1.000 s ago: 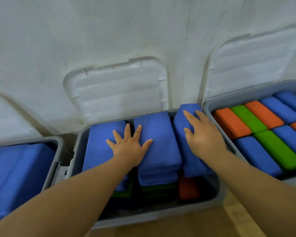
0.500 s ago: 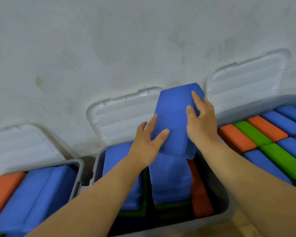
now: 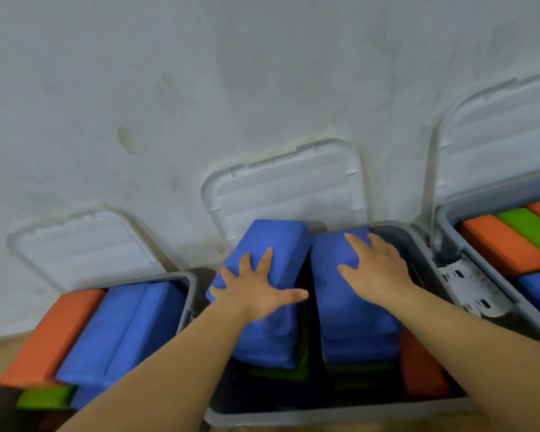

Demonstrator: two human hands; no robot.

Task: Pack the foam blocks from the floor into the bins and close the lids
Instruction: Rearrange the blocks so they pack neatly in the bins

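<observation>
The middle grey bin holds two stacks of blue foam blocks, with green blocks under them and an orange block along its right side. My left hand lies flat with spread fingers on the top blue block of the left stack, which tilts up at the back. On the top blue block of the right stack my right hand presses down, fingers straight. The bin's white lid stands open against the wall.
A left bin holds orange, blue and green blocks, and its lid leans open on the wall. A right bin is packed with orange, green and blue blocks under an open lid. A white latch hangs between bins.
Half a second ago both hands held a blue block up above the middle bin. Now it lies on a stack and both hands press flat on the stacks. The view has shifted right.
</observation>
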